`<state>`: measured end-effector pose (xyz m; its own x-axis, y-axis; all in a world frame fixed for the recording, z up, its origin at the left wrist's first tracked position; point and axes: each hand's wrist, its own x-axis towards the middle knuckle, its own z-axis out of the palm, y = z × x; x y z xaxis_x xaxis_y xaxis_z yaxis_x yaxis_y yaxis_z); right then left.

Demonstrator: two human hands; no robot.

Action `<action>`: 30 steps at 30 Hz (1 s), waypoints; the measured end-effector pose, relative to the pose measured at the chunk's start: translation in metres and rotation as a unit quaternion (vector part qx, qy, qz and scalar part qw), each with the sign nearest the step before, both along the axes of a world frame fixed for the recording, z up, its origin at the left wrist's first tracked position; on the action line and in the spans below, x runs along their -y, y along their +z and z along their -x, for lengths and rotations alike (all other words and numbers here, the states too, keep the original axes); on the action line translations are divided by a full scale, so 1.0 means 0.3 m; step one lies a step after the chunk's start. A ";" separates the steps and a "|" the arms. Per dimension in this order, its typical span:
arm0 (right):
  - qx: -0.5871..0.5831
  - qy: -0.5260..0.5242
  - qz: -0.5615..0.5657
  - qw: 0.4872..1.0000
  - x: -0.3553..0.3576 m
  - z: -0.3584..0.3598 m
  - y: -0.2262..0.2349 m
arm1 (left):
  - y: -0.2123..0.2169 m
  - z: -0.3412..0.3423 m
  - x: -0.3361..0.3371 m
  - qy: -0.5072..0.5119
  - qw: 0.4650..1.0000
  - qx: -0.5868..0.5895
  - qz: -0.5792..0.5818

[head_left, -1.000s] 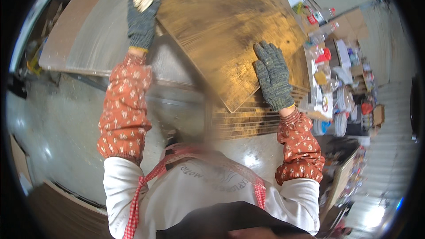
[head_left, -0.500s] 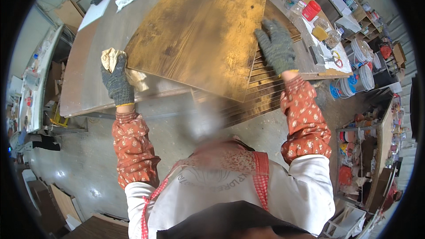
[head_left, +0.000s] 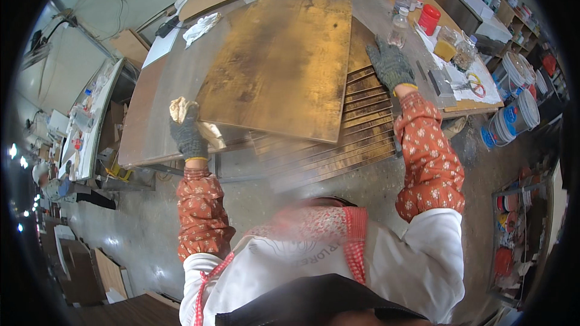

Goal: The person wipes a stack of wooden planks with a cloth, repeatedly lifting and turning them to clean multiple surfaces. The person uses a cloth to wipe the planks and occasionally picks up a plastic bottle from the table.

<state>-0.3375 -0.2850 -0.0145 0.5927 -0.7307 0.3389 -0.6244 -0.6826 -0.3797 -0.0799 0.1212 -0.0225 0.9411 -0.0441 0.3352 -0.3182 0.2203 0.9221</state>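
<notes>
A flat wooden board [head_left: 308,66], stained yellow-brown with dark patches, lies across the worktable. My left hand [head_left: 190,136], in a dark grey knit glove, is closed on a crumpled cream cloth [head_left: 212,135] beside the board's near left corner. Part of that cloth sticks up above the fingers. My right hand [head_left: 391,65], gloved the same way, is held with its fingers apart to the right of the board, not touching its edge. Close to that hand, a brown panel with slat-like grooves [head_left: 370,122] shows from under the board and juts past the table's near edge.
Clear bottles [head_left: 399,29], a red-lidded jar [head_left: 429,19] and a yellow sponge [head_left: 444,50] stand on the table's right side. White buckets [head_left: 521,108] are on the floor at right. A white cloth [head_left: 201,29] lies at the far left. Another person [head_left: 66,190] is at far left.
My right hand has come away from the board's right edge and is now apart from it. The board has turned slightly counter-clockwise. My left hand still grips the cloth. The view has shifted.
</notes>
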 end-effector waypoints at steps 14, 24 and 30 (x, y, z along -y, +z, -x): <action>0.226 0.243 0.003 0.943 -0.442 0.313 0.019 | 0.041 0.128 0.036 0.010 0.999 -0.020 -0.031; 0.191 0.337 0.077 0.919 -0.471 0.272 0.018 | 0.115 0.213 0.041 0.018 1.000 0.014 0.002; 0.253 0.269 -0.010 0.929 -0.401 0.200 0.142 | 0.215 0.160 0.104 0.002 0.989 0.146 0.003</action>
